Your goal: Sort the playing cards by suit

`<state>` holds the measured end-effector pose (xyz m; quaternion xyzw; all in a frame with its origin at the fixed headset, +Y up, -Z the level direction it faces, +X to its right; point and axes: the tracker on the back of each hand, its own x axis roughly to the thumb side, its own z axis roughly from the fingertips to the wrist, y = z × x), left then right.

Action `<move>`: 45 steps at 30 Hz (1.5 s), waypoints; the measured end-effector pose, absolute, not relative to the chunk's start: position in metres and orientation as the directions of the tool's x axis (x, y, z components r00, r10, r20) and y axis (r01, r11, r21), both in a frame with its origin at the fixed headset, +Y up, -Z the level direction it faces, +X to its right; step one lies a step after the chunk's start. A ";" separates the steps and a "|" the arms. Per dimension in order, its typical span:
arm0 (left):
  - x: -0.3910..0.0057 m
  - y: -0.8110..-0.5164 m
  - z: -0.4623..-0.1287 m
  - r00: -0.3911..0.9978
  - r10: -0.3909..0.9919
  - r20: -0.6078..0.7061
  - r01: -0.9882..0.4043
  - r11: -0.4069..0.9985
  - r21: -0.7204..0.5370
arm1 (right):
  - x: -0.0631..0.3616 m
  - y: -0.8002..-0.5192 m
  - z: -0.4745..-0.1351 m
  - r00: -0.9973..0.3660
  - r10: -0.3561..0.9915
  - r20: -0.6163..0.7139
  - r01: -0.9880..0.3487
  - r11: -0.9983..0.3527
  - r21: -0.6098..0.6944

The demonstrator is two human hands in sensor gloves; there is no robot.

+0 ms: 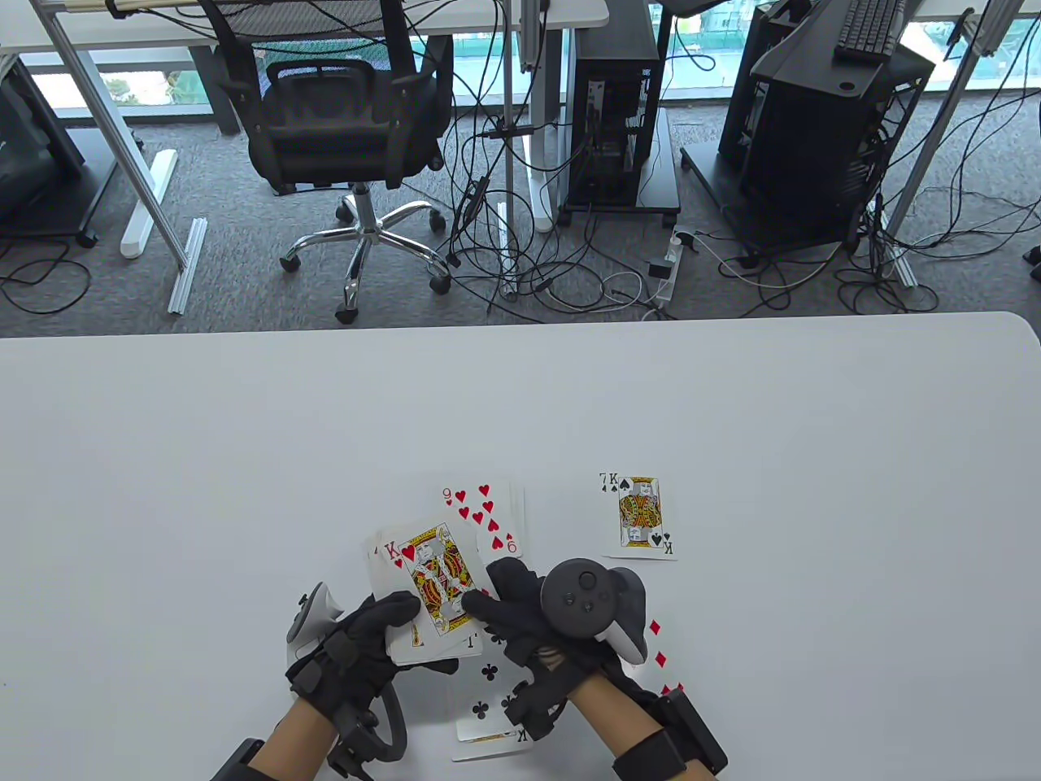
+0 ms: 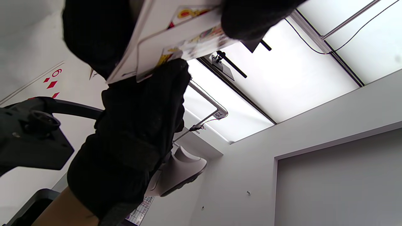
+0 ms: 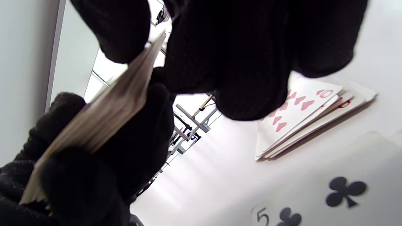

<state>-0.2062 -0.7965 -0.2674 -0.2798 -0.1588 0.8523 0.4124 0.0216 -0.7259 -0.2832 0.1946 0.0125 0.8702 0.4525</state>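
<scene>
A: Cards, by size. Item one: table (image 1: 244, 455), white, bearing four face-up piles near its front edge.

B: Piles?

A: Hearts pile (image 1: 488, 512), nine on top, far side of the hands. Spades pile (image 1: 641, 514), king on top, to the right, well apart. Clubs pile (image 1: 486, 700), near side, partly under the right wrist. Diamonds pile (image 1: 660, 651), mostly hidden beneath the right hand; only a few red pips show.

B: Deck?

A: Deck (image 1: 427, 606), held above the table in the left hand (image 1: 358, 643), fingers curled round its lower end. King of hearts (image 1: 431, 573) on top, face up, slid a little off the stack.

B: Right hand?

A: Right hand (image 1: 529, 610), thumb (image 1: 480, 604) pressed on the king's right edge, fingers seemingly beneath; it pinches that card. The right wrist view confirms fingers on either side of the stack.

B: Relation that matters?

A: King's long axis runs roughly away from the person, tilted slightly. Hearts pile lies just beyond the fingertips, up and a little right. Right hand is the nearer, so judged likely to carry the king forward there.
</scene>
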 end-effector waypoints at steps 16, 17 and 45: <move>-0.230 -0.789 -0.275 -0.570 0.773 -0.277 -0.639 -0.630 -0.441 | 0.064 -0.726 -0.356 -0.299 0.954 -0.013 -0.950 -0.297 0.099; -0.232 -0.789 -0.276 -0.574 0.772 -0.271 -0.641 -0.630 -0.438 | 0.064 -0.729 -0.358 -0.328 0.945 -0.017 -0.942 -0.325 0.085; -0.236 -0.787 -0.276 -0.589 0.762 -0.269 -0.639 -0.643 -0.421 | -0.006 -0.759 -0.371 -0.986 0.130 0.107 -0.120 -0.988 0.100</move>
